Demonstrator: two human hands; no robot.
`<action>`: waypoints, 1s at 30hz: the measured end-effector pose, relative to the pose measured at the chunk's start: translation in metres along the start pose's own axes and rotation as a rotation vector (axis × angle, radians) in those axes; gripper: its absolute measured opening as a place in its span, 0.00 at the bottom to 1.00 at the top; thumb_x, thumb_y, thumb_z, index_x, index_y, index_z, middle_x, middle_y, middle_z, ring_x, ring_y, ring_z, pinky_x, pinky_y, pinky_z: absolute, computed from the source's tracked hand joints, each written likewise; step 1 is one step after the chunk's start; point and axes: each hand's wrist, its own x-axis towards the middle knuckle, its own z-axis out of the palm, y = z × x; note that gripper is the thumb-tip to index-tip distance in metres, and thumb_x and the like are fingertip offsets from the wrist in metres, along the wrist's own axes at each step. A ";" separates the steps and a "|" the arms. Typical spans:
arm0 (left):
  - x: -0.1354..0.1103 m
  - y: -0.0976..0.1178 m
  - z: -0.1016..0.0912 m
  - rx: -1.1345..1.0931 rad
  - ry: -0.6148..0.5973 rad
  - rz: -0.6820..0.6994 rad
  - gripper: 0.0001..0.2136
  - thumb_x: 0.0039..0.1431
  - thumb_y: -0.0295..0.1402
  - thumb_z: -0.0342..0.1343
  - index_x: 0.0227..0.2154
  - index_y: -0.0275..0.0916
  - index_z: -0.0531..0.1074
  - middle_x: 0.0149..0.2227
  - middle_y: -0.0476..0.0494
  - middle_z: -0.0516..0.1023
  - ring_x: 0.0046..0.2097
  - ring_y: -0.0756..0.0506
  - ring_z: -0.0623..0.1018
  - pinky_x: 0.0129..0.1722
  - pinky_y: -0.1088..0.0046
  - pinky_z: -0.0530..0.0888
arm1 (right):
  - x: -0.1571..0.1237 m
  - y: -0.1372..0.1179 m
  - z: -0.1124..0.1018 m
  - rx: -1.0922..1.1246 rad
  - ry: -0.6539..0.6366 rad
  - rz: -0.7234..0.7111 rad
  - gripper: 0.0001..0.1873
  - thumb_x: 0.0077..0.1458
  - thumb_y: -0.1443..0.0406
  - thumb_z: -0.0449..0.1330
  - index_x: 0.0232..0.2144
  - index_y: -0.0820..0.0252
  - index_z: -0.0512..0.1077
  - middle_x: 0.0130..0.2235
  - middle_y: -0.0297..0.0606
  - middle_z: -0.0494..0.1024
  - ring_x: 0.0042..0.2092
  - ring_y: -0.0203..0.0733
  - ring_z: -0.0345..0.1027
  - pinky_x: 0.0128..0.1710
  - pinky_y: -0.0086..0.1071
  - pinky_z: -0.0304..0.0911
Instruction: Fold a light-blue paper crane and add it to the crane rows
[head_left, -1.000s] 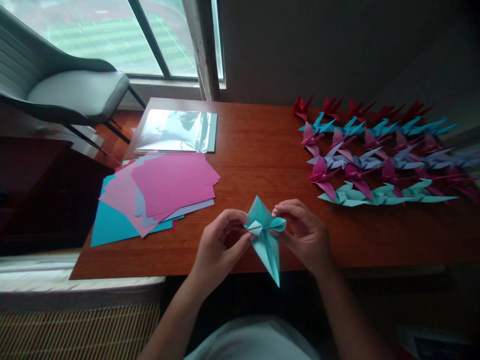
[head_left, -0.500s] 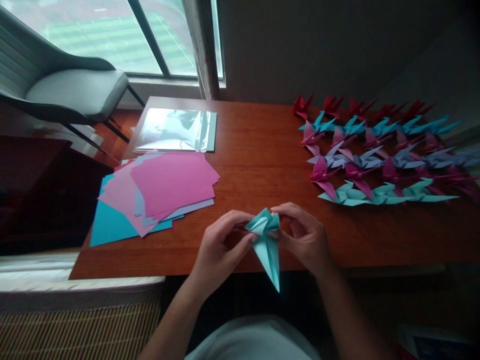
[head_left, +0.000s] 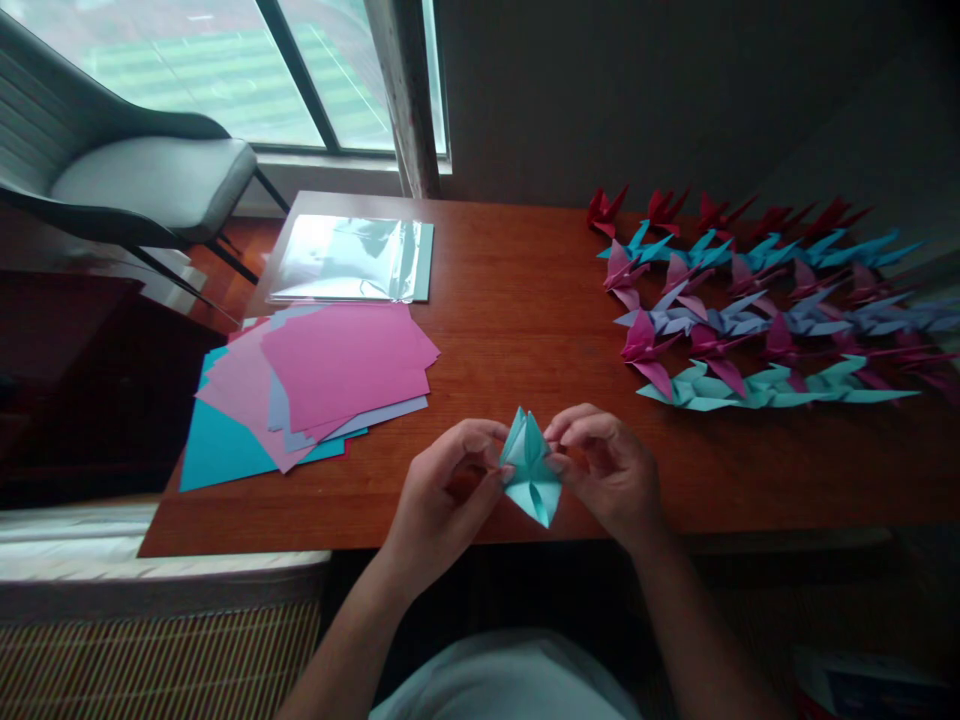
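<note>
A light turquoise piece of folded origami paper [head_left: 531,470] is held above the front edge of the table, its two narrow points upward and a broad point downward. My left hand [head_left: 454,485] pinches its left edge between thumb and fingers. On the opposite edge, my right hand [head_left: 606,470] grips the paper with thumb and bent fingers. Parts of the fingertips are hidden behind the paper. To the right stand rows of folded paper cranes; the nearest row is of mint cranes [head_left: 769,388], with magenta cranes [head_left: 716,358] just behind.
Fanned coloured paper sheets [head_left: 352,365] lie on the left of the wooden table [head_left: 510,300]. Behind them is a shiny plastic packet [head_left: 349,258]. Farther right are red cranes [head_left: 664,212] and blue cranes [head_left: 705,250]. A grey chair [head_left: 157,185] stands beside the window.
The long lower point of the turquoise paper has swung up, so two points now face upward and the piece looks shorter. Both hands stay nearly in place.
</note>
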 end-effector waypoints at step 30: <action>-0.004 -0.004 0.012 -0.084 0.129 -0.139 0.26 0.59 0.30 0.64 0.60 0.46 0.66 0.49 0.42 0.78 0.43 0.47 0.79 0.40 0.74 0.77 | -0.005 0.004 0.002 -0.086 -0.006 0.116 0.19 0.56 0.65 0.68 0.51 0.50 0.73 0.45 0.38 0.80 0.43 0.41 0.76 0.45 0.36 0.75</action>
